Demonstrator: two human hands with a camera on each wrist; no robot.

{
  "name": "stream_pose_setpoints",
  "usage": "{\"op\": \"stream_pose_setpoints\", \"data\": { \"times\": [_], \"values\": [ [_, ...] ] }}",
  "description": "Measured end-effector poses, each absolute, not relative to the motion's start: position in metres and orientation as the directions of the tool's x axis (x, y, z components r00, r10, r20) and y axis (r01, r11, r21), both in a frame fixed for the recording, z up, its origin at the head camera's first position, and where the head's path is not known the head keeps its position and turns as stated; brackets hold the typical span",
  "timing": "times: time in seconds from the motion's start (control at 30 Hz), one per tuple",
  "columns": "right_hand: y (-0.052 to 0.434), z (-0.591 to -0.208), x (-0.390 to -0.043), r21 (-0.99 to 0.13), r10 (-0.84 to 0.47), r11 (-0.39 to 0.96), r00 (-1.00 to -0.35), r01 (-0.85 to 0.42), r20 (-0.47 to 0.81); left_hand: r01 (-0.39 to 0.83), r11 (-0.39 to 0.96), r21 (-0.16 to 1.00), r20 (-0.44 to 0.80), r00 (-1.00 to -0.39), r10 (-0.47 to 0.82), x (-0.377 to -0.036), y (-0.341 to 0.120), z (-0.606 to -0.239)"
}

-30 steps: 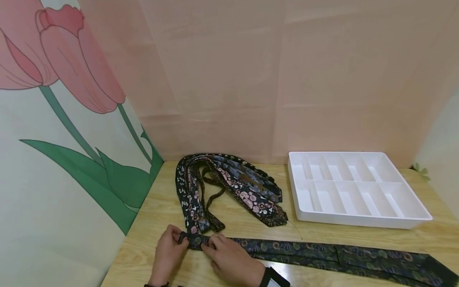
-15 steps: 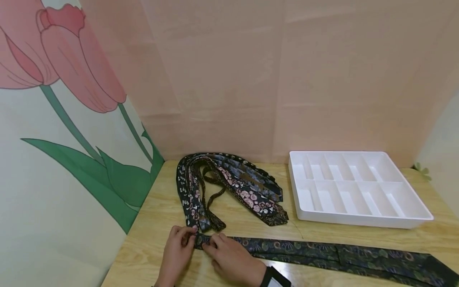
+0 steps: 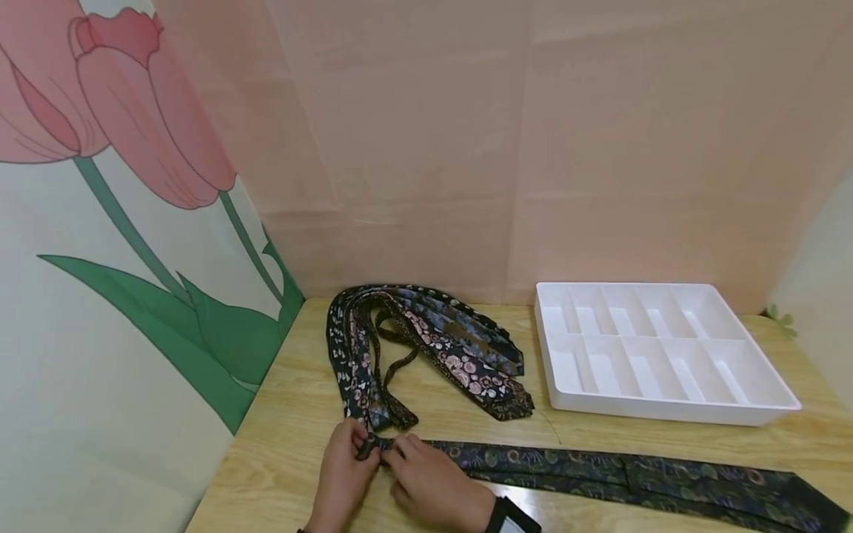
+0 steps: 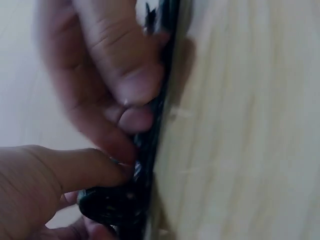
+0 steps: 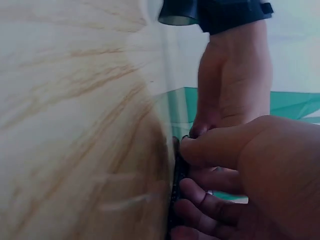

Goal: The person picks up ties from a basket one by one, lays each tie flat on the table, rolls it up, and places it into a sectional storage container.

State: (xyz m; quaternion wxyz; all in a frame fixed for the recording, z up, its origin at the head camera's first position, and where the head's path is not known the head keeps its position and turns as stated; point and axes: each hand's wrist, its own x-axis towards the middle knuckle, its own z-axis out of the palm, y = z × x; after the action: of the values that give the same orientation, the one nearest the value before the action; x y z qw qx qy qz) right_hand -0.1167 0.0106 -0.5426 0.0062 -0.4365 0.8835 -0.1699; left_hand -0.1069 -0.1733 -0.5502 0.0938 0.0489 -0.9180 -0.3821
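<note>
A dark, leaf-patterned necktie (image 3: 546, 466) lies lengthwise along the front of the table, its wide pointed end at the right. My left hand (image 3: 344, 474) pinches the narrow end, which is coiled into a small roll (image 4: 112, 202) in the left wrist view. Just right of that roll, my right hand (image 3: 436, 481) holds the tie's flat strip between curled fingers and thumb, close to the tabletop. The right wrist view has both hands almost touching, with only a thin dark edge of the tie (image 5: 176, 200) showing beside the fingers.
Behind the hands lies a bundle of several floral neckties (image 3: 440, 333), bent over in an arch. A white divided tray (image 3: 666, 411) stands at the back right of the wooden table (image 3: 266, 459). A beige sheet (image 3: 426, 148) rises behind the table.
My left hand has moved rightward toward my right hand, turning the tie's narrow end into a roll. The right hand has hardly moved; the bundle and tray stay in place.
</note>
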Motion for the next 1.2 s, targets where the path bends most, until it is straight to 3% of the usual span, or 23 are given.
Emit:
{"op": "stream_pose_setpoints", "data": {
  "times": [0.2, 0.37, 0.6, 0.9, 1.1, 1.2],
  "values": [
    [0.011, -0.541, -0.119, -0.497, -0.728, 0.559, -0.680, -0.664, 0.090, 0.080, 0.693, 0.716, 0.161, -0.986, -0.052, -0.105, -0.172, -0.551],
    [0.012, -0.541, -0.120, -0.525, -0.736, 0.531, -0.669, -0.665, 0.104, 0.130, 0.661, 0.739, 0.101, -0.992, 0.082, -0.103, -0.180, -0.549],
    [0.008, -0.541, -0.125, -0.601, -0.704, 0.523, -0.704, -0.604, 0.096, 0.219, 0.684, 0.696, 0.159, -0.976, 0.151, -0.103, -0.190, -0.546],
    [0.000, -0.543, -0.126, -0.591, -0.635, 0.572, -0.763, -0.568, 0.120, 0.259, 0.714, 0.650, 0.168, -0.966, 0.197, -0.105, -0.194, -0.547],
    [0.003, -0.541, -0.128, -0.604, -0.647, 0.575, -0.759, -0.552, 0.077, 0.269, 0.715, 0.645, 0.113, -0.959, 0.258, -0.103, -0.196, -0.549],
    [0.004, -0.541, -0.128, -0.548, -0.635, 0.617, -0.769, -0.564, 0.076, 0.303, 0.709, 0.637, 0.136, -0.949, 0.283, -0.104, -0.195, -0.548]
  ]
}}
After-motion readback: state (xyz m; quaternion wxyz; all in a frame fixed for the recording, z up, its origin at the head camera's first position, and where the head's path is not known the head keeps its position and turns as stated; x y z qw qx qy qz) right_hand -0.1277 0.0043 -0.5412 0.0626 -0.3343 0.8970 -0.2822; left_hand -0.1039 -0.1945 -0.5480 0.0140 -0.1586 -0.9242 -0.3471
